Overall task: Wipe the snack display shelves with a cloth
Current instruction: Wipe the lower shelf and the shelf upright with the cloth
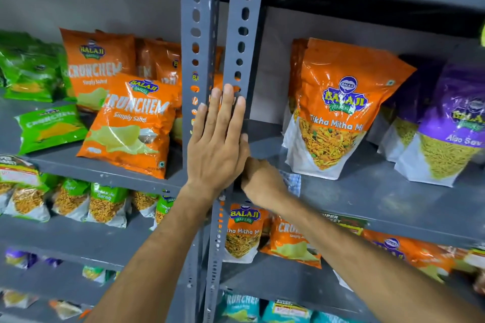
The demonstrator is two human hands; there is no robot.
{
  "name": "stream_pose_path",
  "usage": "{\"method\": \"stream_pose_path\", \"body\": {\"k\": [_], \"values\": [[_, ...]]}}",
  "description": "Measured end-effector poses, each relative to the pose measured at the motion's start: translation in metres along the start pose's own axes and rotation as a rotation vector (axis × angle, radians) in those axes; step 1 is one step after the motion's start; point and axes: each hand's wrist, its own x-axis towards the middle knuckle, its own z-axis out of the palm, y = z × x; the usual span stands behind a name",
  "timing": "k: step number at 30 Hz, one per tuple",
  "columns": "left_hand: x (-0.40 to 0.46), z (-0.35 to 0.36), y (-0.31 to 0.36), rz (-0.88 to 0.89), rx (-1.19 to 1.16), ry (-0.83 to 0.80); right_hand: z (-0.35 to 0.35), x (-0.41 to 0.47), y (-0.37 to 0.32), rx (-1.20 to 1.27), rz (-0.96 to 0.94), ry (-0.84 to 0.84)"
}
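Shelf [367,199] wiping was under way: my left hand [216,144] lay flat and open against the post [202,34], while my right hand [262,182] gripped the cloth [292,182] at the shelf's left corner. Next, I judged, a sweep right toward the pouches [338,113].

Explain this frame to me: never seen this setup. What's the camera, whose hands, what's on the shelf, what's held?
One picture, from a camera worn on a person's head, looking forward and down. No robot: two bare hands. The left hand lies flat and open against the grey slotted upright between two racks. The right hand is closed on a pale checked cloth, pressed on the grey shelf. On that shelf stand an orange Tikha Mitha pouch and a purple pouch. Orange Crunchem bags lie on the left rack.
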Motion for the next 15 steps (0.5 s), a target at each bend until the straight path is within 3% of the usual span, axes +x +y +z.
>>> {"method": "stream_pose_path", "body": {"k": [3, 8, 13, 15], "values": [[0.000, 0.001, 0.000, 0.001, 0.007, -0.005, 0.002, 0.000, 0.011, 0.095, 0.046, 0.078], [-0.002, 0.004, -0.001, 0.005, 0.007, 0.005, -0.002, 0.105, 0.035, 0.064, 0.168, 0.343], [-0.005, 0.008, -0.002, 0.026, 0.022, 0.041, 0.013, 0.195, 0.072, -0.084, 0.306, 0.104], [-0.005, 0.007, -0.002, 0.032, 0.026, 0.047, 0.027, 0.202, 0.082, -0.224, 0.276, -0.006]]}}
